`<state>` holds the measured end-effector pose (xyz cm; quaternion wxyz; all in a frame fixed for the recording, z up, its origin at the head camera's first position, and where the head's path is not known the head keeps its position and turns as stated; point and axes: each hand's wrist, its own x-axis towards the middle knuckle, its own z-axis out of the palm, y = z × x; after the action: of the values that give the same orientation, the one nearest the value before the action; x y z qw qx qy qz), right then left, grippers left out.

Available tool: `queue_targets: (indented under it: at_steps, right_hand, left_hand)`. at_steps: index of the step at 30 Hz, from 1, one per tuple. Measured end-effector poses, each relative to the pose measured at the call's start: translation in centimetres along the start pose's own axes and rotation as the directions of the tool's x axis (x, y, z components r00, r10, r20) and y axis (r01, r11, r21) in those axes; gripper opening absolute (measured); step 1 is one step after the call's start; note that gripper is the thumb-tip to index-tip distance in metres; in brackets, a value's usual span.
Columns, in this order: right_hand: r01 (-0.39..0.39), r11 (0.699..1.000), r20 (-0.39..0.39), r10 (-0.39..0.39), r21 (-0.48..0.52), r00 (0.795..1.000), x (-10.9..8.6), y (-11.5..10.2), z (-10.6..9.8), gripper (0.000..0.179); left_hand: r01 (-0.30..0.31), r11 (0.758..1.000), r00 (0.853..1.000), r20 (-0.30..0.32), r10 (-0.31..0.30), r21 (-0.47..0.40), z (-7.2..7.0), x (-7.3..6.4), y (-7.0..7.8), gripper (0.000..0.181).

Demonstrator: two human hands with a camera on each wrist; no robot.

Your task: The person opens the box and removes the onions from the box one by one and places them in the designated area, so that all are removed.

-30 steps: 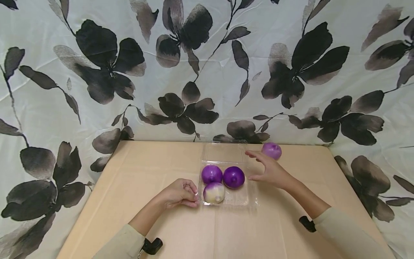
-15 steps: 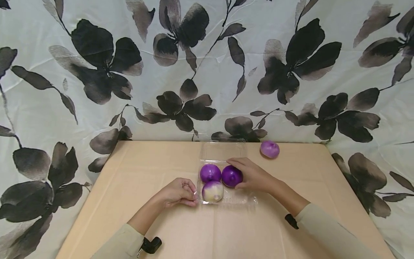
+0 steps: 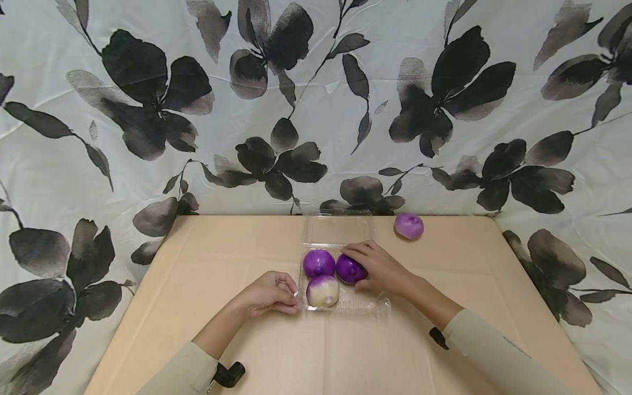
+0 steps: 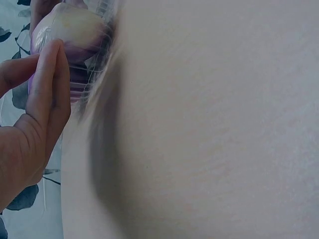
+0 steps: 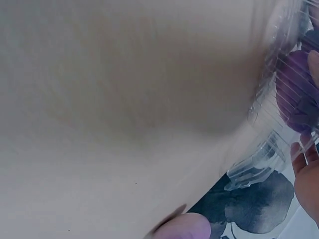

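A clear plastic clamshell container (image 3: 362,303) lies with its lid (image 3: 338,229) folded back on the table. Inside it are two purple onions, one at the back left (image 3: 319,262) and one on the right (image 3: 348,270), plus a white-and-purple onion (image 3: 323,292) at the front left. My left hand (image 3: 270,294) pinches the container's left rim between thumb and fingers; the left wrist view shows that hand (image 4: 37,119) beside the pale onion (image 4: 75,27). With curled fingers, my right hand (image 3: 382,269) grips the right purple onion, partly covering it.
A lighter purple onion (image 3: 408,226) sits alone near the table's back edge, right of the lid. Behind the tan tabletop (image 3: 237,241) hangs a flower-patterned cloth (image 3: 316,109).
My right hand has moved left, from beside the container onto the right purple onion, and now grips it. The left hand stays at the rim. The view has shifted slightly.
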<state>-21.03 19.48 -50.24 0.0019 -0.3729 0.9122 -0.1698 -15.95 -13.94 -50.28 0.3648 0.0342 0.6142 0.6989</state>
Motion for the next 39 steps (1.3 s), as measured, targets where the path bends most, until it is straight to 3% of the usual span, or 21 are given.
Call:
queue_targets:
  at_steps: [9,21,28,39]
  right_hand:
    - [0.003,0.999,-0.019,-0.004,-0.038,1.0,0.1,-0.3,0.5,0.079]
    - [-0.075,0.992,-0.009,0.074,-0.105,0.997,-0.1,-1.3,0.7,0.078]
    - [-0.069,0.997,0.022,0.07,-0.035,0.997,-0.2,-1.1,1.0,0.079]
    - [-0.075,0.996,0.005,0.075,0.045,0.997,0.0,-0.2,0.7,0.079]
  left_hand:
    - [-0.002,1.0,1.0,-0.007,0.002,0.005,-0.1,-0.1,-0.1,0.019]
    - [-0.002,1.0,1.0,-0.011,0.002,0.007,-0.1,-0.3,-0.1,0.02]
    - [-0.003,1.0,1.0,-0.017,0.003,0.013,0.1,-0.2,0.0,0.02]
    - [-0.007,1.0,1.0,-0.025,0.007,0.009,0.1,0.3,0.0,0.019]
